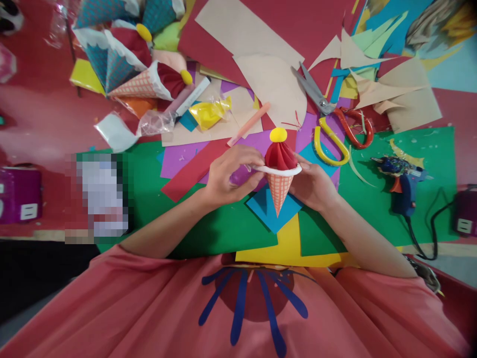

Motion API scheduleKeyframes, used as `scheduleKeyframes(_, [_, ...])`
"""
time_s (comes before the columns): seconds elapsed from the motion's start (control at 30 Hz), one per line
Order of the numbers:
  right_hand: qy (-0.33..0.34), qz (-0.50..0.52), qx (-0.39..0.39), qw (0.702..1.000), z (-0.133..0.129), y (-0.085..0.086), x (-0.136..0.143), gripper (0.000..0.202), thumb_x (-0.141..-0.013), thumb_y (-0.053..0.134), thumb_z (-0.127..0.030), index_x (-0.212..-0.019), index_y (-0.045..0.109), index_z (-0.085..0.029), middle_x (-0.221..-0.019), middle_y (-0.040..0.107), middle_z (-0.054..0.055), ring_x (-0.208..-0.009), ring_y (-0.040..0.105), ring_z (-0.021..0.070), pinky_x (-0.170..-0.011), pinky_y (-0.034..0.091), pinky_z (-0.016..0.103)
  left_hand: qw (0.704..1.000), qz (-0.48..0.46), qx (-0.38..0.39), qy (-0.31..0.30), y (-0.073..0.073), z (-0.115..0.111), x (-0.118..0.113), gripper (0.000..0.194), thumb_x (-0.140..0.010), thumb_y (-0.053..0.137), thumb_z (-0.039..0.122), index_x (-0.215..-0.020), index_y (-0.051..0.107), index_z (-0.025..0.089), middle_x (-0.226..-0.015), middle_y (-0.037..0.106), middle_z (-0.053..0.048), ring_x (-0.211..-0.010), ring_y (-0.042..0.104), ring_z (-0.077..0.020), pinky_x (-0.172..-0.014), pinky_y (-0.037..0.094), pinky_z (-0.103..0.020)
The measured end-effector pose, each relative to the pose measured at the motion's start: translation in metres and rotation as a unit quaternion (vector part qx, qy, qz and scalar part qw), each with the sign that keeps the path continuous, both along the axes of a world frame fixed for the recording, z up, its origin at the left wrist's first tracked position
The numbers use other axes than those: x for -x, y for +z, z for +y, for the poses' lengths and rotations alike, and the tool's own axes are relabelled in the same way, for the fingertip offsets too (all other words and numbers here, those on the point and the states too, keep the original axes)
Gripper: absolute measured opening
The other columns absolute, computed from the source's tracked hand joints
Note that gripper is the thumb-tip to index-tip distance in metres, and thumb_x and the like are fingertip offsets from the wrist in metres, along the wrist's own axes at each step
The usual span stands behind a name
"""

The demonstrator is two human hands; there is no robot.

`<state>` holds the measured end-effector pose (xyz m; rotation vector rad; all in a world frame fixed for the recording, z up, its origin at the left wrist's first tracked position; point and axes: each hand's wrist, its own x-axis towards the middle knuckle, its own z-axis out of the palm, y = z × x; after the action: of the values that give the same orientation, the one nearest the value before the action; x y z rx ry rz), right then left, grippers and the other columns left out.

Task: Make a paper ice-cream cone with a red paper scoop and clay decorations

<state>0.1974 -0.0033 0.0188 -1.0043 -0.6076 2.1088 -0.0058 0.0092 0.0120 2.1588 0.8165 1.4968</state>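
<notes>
A paper ice cream cone [278,191] with an orange grid pattern points tip-down in front of me. Red pleated paper [279,156] fills its top, crowned by a yellow oval [278,134]. Around the cone's rim runs a white strip [285,172]. My left hand [233,174] pinches the left end of that strip between thumb and fingers. On the other side, my right hand [316,184] grips the cone near its rim; some of those fingers are hidden behind it. Beneath the cone lies a blue paper square [274,219].
Scissors [324,107] lie partly open at the upper right. A glue gun [404,184] with its cord rests on green paper [208,223] at right. Finished-looking cones [137,84] pile up at upper left, near a marker [194,97]. Beige paper scraps [387,89] overlap behind.
</notes>
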Motion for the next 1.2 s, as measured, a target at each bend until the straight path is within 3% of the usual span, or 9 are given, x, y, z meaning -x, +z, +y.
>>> scheduleKeyframes(0.3, [0.008, 0.033, 0.046, 0.998, -0.0007, -0.0002, -0.0026, 0.024, -0.076, 0.063, -0.039, -0.097, 0.063, -0.026, -0.099, 0.073, 0.001, -0.103, 0.068, 0.022, -0.092, 0.058, 0.041, 0.999, 0.01, -0.037, -0.002, 0.0011, 0.0021, -0.0004, 0.017, -0.085, 0.067, 0.015, -0.1, 0.061, 0.02, -0.085, 0.071, 0.0, -0.085, 0.071, -0.0128, -0.077, 0.06, -0.027])
scheduleKeyframes(0.53, [0.035, 0.093, 0.043, 0.994, 0.002, 0.0057, -0.001, 0.024, -0.086, 0.048, -0.041, -0.097, 0.062, -0.024, -0.117, 0.071, 0.003, -0.125, 0.06, 0.0248, -0.102, 0.053, 0.05, 0.998, 0.049, -0.037, 0.009, 0.0019, 0.0038, 0.0004, 0.015, -0.087, 0.068, 0.02, -0.098, 0.06, 0.021, -0.087, 0.072, 0.0, -0.086, 0.07, -0.0126, -0.075, 0.059, -0.026])
scheduleKeyframes(0.77, [0.021, 0.064, 0.059, 0.996, 0.0041, 0.0052, -0.0024, 0.027, -0.083, 0.051, -0.045, -0.098, 0.063, -0.025, -0.1, 0.074, 0.002, -0.093, 0.069, 0.0206, -0.083, 0.06, 0.041, 0.999, 0.052, -0.006, 0.01, -0.0017, 0.005, -0.0004, 0.012, -0.087, 0.068, 0.022, -0.096, 0.06, 0.02, -0.088, 0.072, -0.001, -0.087, 0.07, -0.0134, -0.079, 0.057, -0.027])
scheduleKeyframes(1.0, [0.027, 0.035, 0.059, 0.997, 0.0041, 0.0034, -0.0024, 0.031, -0.081, 0.051, -0.051, -0.097, 0.061, -0.027, -0.098, 0.072, 0.001, -0.094, 0.068, 0.021, -0.083, 0.059, 0.042, 0.999, 0.049, 0.013, -0.004, -0.003, 0.004, 0.0001, 0.007, -0.09, 0.065, 0.023, -0.094, 0.061, 0.019, -0.086, 0.072, -0.001, -0.084, 0.07, -0.0121, -0.077, 0.056, -0.024])
scheduleKeyframes(1.2, [0.045, 0.059, 0.063, 0.995, 0.0036, 0.0016, -0.0006, 0.032, -0.08, 0.052, -0.05, -0.098, 0.061, -0.026, -0.091, 0.072, 0.0, -0.082, 0.068, 0.0168, -0.074, 0.058, 0.033, 0.998, 0.053, 0.038, -0.006, -0.0033, 0.0018, 0.0005, 0.008, -0.09, 0.065, 0.025, -0.092, 0.063, 0.018, -0.083, 0.072, -0.002, -0.078, 0.069, -0.0113, -0.072, 0.055, -0.022])
